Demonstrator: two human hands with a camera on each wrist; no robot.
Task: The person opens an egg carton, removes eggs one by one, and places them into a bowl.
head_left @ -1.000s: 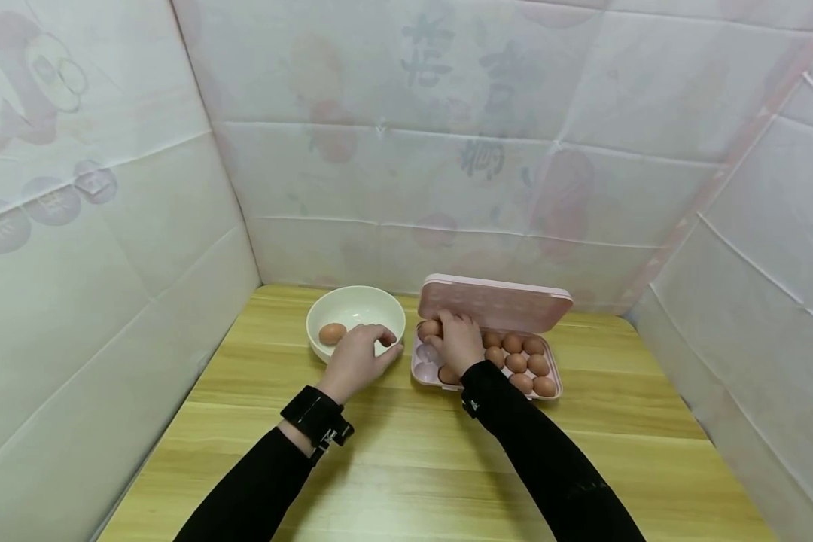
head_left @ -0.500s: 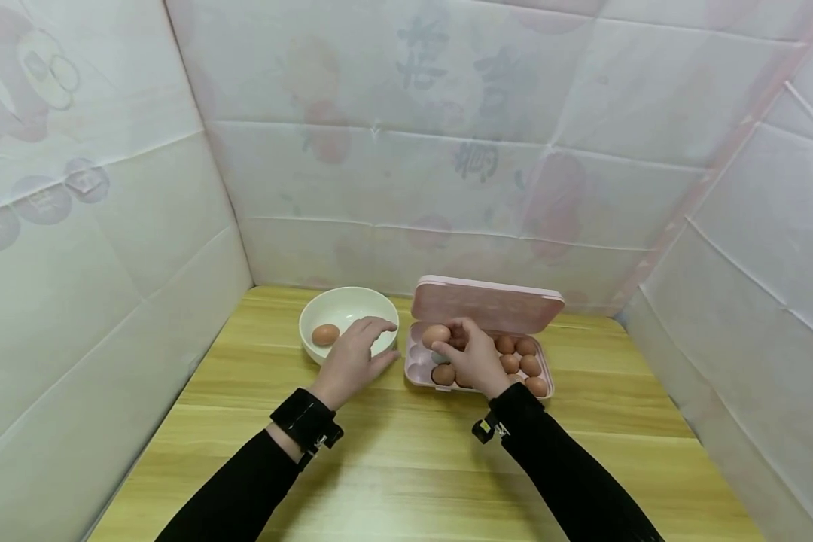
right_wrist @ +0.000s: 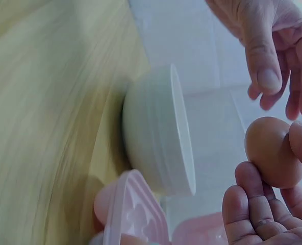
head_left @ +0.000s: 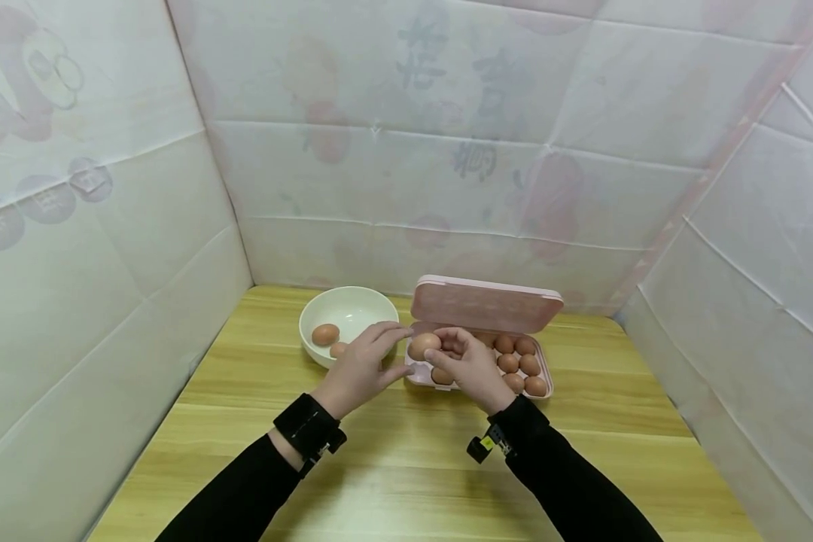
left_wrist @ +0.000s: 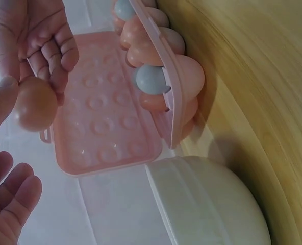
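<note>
My right hand (head_left: 470,369) pinches a brown egg (head_left: 424,347) between thumb and fingers, over the left end of the pink egg carton (head_left: 549,376). Facing it from the left, my left hand (head_left: 366,365) has its fingers spread and thumb apart, reaching toward that egg. In the right wrist view a gap shows between the left hand (right_wrist: 278,56) and the held egg (right_wrist: 271,153). The carton's lid (head_left: 488,302) stands up at the back. Several brown eggs (head_left: 508,363) sit in its cups, and a pale bluish egg (left_wrist: 153,79) shows in the left wrist view.
Left of the carton stands a cream bowl (head_left: 348,297) with two brown eggs (head_left: 325,334) visible in it, one partly behind my left hand. Both rest on a wood-grain table (head_left: 406,467). Pale printed sheets (head_left: 379,181) close off the back and sides.
The right hand has lifted the egg from the carton and brought it left and nearer the person. My left hand has shifted right toward it, uncovering a second egg in the bowl.
</note>
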